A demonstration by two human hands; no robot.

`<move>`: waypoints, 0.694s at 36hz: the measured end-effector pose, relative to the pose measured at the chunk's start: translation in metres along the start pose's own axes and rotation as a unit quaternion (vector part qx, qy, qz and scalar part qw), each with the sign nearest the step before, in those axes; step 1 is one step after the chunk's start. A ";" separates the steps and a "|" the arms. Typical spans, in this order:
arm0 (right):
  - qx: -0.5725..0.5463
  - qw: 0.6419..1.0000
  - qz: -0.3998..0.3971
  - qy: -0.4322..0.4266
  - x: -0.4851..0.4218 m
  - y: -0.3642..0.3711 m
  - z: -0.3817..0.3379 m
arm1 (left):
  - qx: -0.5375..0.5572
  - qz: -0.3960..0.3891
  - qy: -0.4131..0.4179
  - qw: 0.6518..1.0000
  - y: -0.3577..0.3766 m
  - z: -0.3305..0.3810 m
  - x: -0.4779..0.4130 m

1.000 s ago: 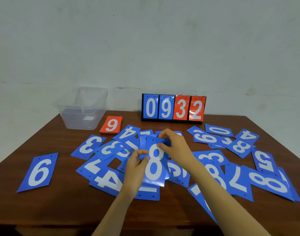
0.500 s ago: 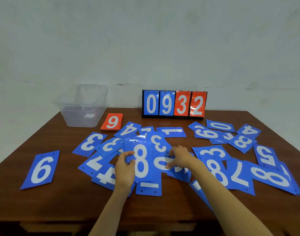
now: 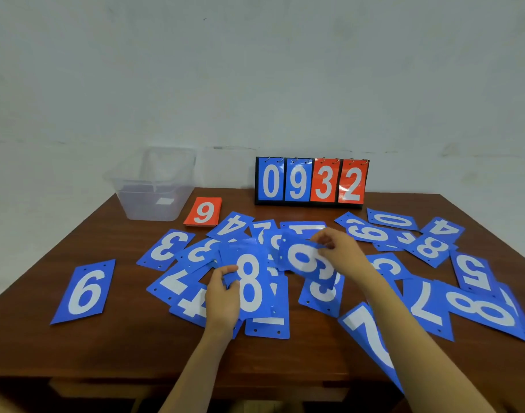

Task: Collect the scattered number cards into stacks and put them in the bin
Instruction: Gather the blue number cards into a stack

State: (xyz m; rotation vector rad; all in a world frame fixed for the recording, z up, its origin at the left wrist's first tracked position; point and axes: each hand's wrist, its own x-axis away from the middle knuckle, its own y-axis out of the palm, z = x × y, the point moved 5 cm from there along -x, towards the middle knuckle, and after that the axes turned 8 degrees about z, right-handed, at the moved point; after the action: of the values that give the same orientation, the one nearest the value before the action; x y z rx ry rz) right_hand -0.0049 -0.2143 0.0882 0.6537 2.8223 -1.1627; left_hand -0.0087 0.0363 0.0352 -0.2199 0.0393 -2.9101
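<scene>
Several blue number cards lie scattered and overlapping across the brown table (image 3: 136,350). My left hand (image 3: 222,299) grips the left edge of a small stack of blue cards topped by an 8 (image 3: 251,283), held just above the pile. My right hand (image 3: 341,251) pinches the top edge of a blue 9 card (image 3: 304,259), lifted and tilted beside the stack. A clear plastic bin (image 3: 152,189) stands at the back left corner. A short stack of red cards showing a 9 (image 3: 204,212) lies next to the bin.
A flip scoreboard reading 0932 (image 3: 312,182) stands at the back middle. A lone blue 6 card (image 3: 85,292) lies at the left. More blue cards, among them a 7 (image 3: 428,305) and an 8 (image 3: 482,311), cover the right side.
My right hand has picked the blue 9 card off the pile and raised it toward the back. My left hand has kept the 8 stack and shifted slightly left.
</scene>
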 end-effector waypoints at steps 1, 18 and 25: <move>-0.033 0.999 0.018 0.012 0.001 -0.007 0.000 | 0.003 -0.002 -0.002 1.000 0.001 0.000 0.000; -0.117 0.992 0.046 0.018 0.066 0.048 0.004 | 0.019 -0.074 0.012 0.997 0.049 0.004 0.018; -0.012 0.994 0.082 0.068 0.037 0.021 0.036 | -0.013 -0.053 0.015 0.998 0.043 0.004 0.021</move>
State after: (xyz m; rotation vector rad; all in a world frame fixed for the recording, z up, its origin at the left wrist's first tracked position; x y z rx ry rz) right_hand -0.0360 -0.2119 0.0417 0.9778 2.8188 -1.0933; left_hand -0.0188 -0.0098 0.0398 -0.1884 0.0741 -3.0195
